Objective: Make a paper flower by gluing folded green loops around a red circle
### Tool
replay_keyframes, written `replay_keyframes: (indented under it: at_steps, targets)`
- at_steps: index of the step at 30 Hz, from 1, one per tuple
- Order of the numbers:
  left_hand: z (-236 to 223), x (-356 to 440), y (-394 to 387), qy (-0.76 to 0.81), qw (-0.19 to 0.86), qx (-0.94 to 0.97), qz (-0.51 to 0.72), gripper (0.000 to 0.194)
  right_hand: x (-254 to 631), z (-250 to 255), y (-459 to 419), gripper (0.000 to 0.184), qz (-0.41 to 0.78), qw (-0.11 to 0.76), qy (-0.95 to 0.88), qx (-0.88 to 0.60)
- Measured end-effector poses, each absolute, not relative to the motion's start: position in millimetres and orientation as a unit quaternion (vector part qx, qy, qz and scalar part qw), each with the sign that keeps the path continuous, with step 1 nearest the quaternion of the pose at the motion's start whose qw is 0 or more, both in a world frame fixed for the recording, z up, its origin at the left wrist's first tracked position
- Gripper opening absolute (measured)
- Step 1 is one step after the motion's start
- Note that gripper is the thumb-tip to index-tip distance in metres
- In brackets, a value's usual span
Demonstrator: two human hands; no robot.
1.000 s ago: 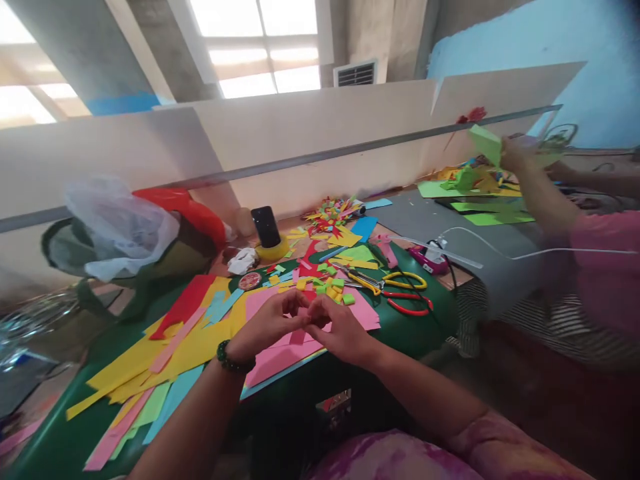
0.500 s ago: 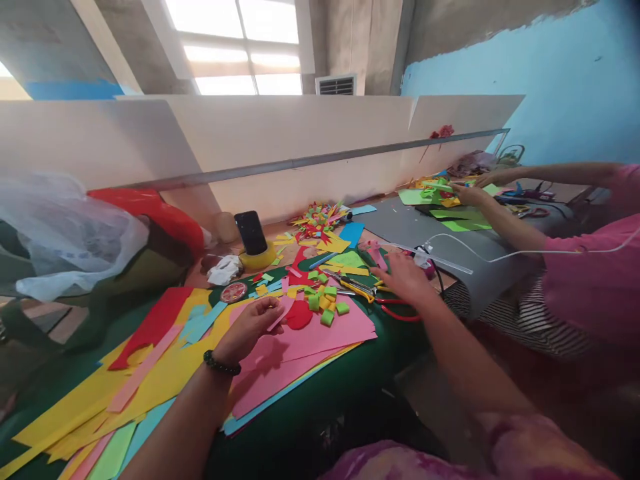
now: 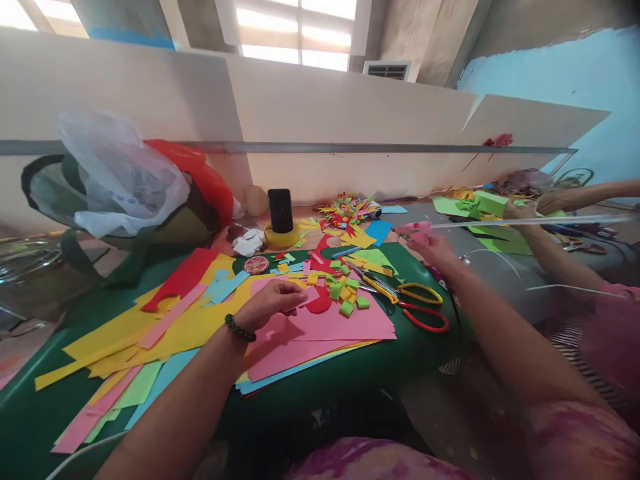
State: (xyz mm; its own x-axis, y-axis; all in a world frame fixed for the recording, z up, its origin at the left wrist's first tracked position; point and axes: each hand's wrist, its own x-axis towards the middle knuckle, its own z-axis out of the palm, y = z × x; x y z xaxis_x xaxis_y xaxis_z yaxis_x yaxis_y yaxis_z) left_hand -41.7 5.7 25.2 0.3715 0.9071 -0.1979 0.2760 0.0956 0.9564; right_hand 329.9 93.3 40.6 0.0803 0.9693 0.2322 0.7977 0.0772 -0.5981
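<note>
Between the fingertips of my left hand [image 3: 274,303] is a small pink paper strip [image 3: 309,295], above a stack of pink sheets [image 3: 320,333]. A red paper circle [image 3: 319,304] lies just beyond the strip, beside several small green and yellow paper loops [image 3: 345,293]. My right hand [image 3: 437,252] is wrapped round a pink glue gun [image 3: 419,231], nozzle pointing left. A long clear glue stick [image 3: 525,221] runs out of its back to the right. Scissors [image 3: 420,307] with yellow and red handles lie below my right hand, next to a yellow cutter [image 3: 375,283].
Coloured paper strips [image 3: 170,320] cover the left of the green table. A phone [image 3: 281,210] stands in a yellow tape roll [image 3: 283,238]. A bag [image 3: 200,207] with white plastic sits at left. At right, a co-worker's hands [image 3: 520,212] handle green paper; a white cord [image 3: 565,288] runs there.
My right hand has closed on the pink glue gun and lifted it with its stick. My left hand still pinches the pink strip. The view has turned left.
</note>
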Motion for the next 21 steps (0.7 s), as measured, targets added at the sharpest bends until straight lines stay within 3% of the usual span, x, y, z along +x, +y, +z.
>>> replay_keyframes:
  at_steps: [4, 7, 11, 21]
  targets:
    - [29, -41, 4, 0.481, 0.547, 0.628, 0.273, 0.043, 310, 69, 35, 0.043, 0.176, 0.306, -0.658, -0.666]
    - [28, -42, 3, 0.475, 0.540, 0.645, 0.257, 0.043, 273, 73, -12, 0.047, 0.259, 0.294, -0.759, -0.519]
    - [22, -43, 3, 0.461, 0.535, 0.668, 0.235, 0.044, 231, 62, -40, 0.040, 0.350, 0.214, -0.826, -0.386]
    - [22, -40, 3, 0.489, 0.564, 0.640, 0.181, 0.033, 223, 45, -33, 0.042, 0.270, 0.140, -0.859, -0.412]
